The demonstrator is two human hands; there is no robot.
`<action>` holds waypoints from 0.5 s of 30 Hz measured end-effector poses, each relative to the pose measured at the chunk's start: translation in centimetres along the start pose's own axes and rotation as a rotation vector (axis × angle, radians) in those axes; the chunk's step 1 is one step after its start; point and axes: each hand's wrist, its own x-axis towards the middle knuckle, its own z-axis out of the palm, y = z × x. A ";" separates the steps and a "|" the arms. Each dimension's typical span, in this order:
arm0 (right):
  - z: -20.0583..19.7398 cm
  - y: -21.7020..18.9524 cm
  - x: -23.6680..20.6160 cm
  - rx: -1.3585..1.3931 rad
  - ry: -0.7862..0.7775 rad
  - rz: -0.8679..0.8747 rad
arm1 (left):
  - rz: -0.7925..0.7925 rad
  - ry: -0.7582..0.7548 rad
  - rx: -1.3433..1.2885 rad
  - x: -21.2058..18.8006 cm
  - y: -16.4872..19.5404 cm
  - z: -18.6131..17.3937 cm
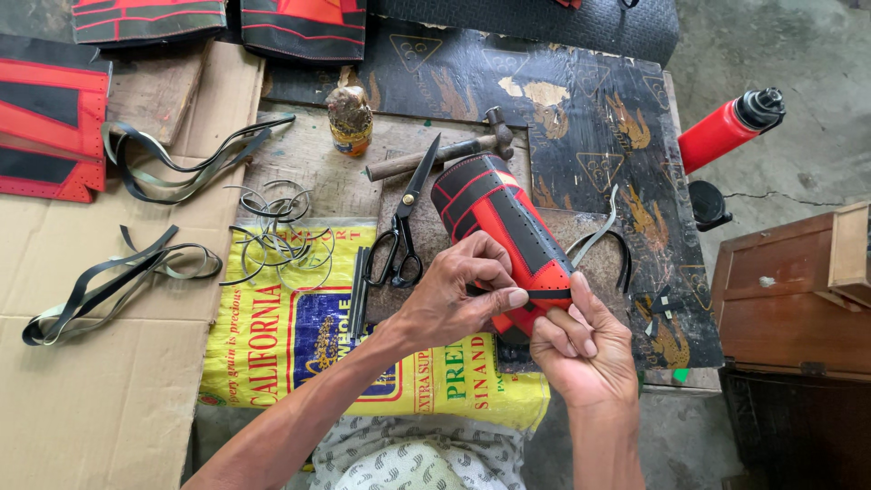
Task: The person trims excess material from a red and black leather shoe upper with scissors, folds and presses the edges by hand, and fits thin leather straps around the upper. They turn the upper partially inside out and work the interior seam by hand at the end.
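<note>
Concrete floor shows at the right edge, and from my remote seat I look straight down on a cluttered surface laid with flattened cardboard, dark patterned sheets and a yellow printed sack.

Nearest to me, both forearms rise from the bottom edge and meet at one thing. I see the left hand come in from the lower left with the wrist bent inward, its fingers curled over the near end of a red and black leather sleeve; thumb and forefinger press together on the sleeve's edge, so that grip is clenched on it. The right hand comes up from below, fingers folded, thumb pushed against the same near end by the row of punched holes; it too is grasping the sleeve. The rolled sleeve lies tilted, its far end pointing up and left, resting on a dark board near the surface's middle.

Just beside the left hand lie black-handled scissors, blades pointing away from me. A thin grey-black strip curls to the right of the sleeve. Further left I see coiled wire rings and loops of dark strapping.

Beyond the sleeve a wooden-handled hammer lies across the surface, with a small smeared jar next to it. At the far edge sit more red and black leather panels. Off to the right, a red bottle lies on the floor above a brown wooden box.
</note>
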 end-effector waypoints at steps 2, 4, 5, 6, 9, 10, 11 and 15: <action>0.1 0.0 -0.1 0.001 -0.014 0.005 | 0.002 -0.003 0.010 0.1 -0.1 0.1; 0.1 -0.1 -0.1 0.009 -0.012 0.013 | -0.011 -0.009 0.019 0.1 -0.2 0.1; 0.1 -0.1 -0.1 0.017 -0.004 0.017 | -0.005 -0.008 0.019 0.1 -0.2 0.2; 0.1 -0.1 -0.1 0.025 0.002 0.022 | 0.003 -0.007 0.021 0.1 -0.2 0.2; 0.1 -0.3 -0.2 0.030 0.001 0.031 | 0.009 -0.001 0.030 0.1 -0.2 0.3; 0.1 -0.3 -0.2 0.030 -0.006 0.033 | 0.009 0.001 0.033 0.0 -0.3 0.3; 0.1 -0.3 -0.2 0.031 -0.011 0.036 | 0.008 0.000 0.038 0.1 -0.3 0.4; 0.1 -0.4 -0.2 0.031 0.012 0.036 | 0.020 0.008 0.055 0.1 -0.5 0.6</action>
